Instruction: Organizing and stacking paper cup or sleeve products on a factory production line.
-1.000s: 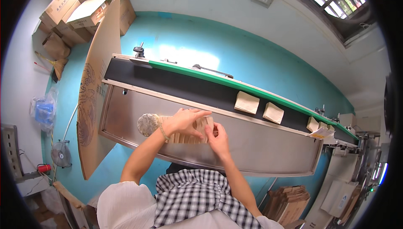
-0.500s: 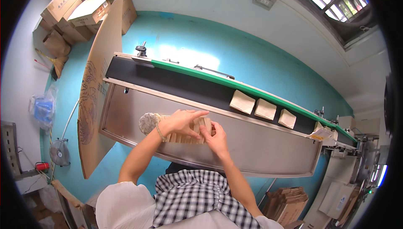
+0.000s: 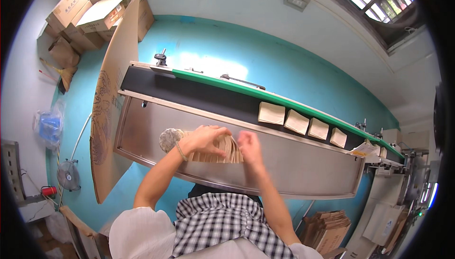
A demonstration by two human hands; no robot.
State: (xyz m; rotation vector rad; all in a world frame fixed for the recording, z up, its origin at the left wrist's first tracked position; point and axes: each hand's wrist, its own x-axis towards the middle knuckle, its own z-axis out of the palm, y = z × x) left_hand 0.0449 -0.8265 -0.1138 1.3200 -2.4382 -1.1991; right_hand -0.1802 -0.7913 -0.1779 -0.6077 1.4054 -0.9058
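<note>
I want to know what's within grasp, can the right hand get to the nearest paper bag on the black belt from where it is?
Probably yes: the right hand rests on the bag stack, and only bare steel tray lies between it and the nearest bag.

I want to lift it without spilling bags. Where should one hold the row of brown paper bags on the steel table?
Probably press the bag stack at its two ends, from left and right, since the bags stand on edge like a fanned row. The left hand lies on top; the right hand is at its right end.
</note>
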